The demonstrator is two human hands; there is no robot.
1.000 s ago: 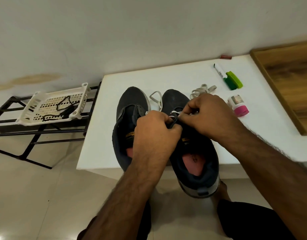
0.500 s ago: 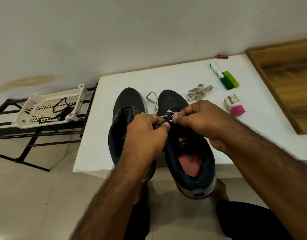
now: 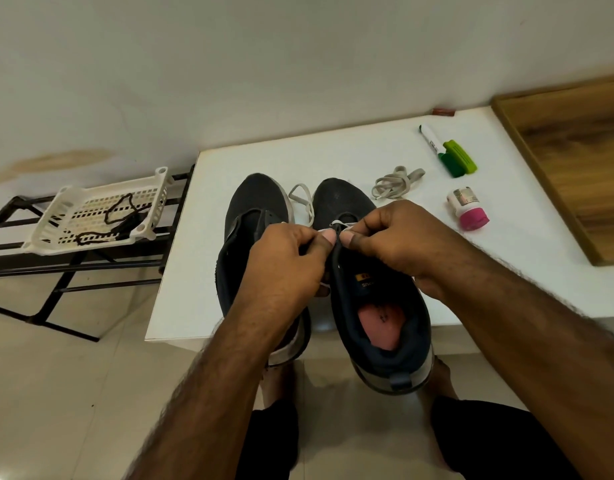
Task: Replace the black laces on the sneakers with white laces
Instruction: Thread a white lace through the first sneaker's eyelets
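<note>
Right sneaker: the dark navy mesh sneaker with the pink insole (image 3: pixel 374 299) lies lengthwise on the desk, toe towards the wall, heel jutting off the near edge towards the person.
Left sneaker: its dark mesh partner (image 3: pixel 253 206) sits just beside it, parallel, toe also to the wall, its heel end hidden under the left forearm.
White lace: the flat white shoelace (image 3: pixel 303 202) loops out between the two toes, and a short stretch of it crosses the front of the right sneaker's throat, right at the fingertips.
Left hand: the left hand (image 3: pixel 284 261) is over the gap between the shoes, fingers curled, thumb and forefinger pinching the lace at the left side of the right shoe's tongue.
Right hand: the right hand (image 3: pixel 399 237) comes in from the other side, fingers curled, thumb tip pressed to the lace opposite the left thumb; the two thumbs almost meet across the tongue.
Spare lace: a bundled white shoelace (image 3: pixel 395 183) rests on the desk beyond the right hand, apart from the shoes.
Desk: a white rectangular desk (image 3: pixel 201 271) against a pale wall, carrying a green-capped marker (image 3: pixel 444 150) and a small pink-capped bottle (image 3: pixel 468 209) to the right.
Room: to the left, a black metal rack (image 3: pixel 28 258) holds a white perforated plastic basket (image 3: pixel 73 192) with black shoelaces (image 3: pixel 118 216) lying inside; glossy pale floor tiles below.
</note>
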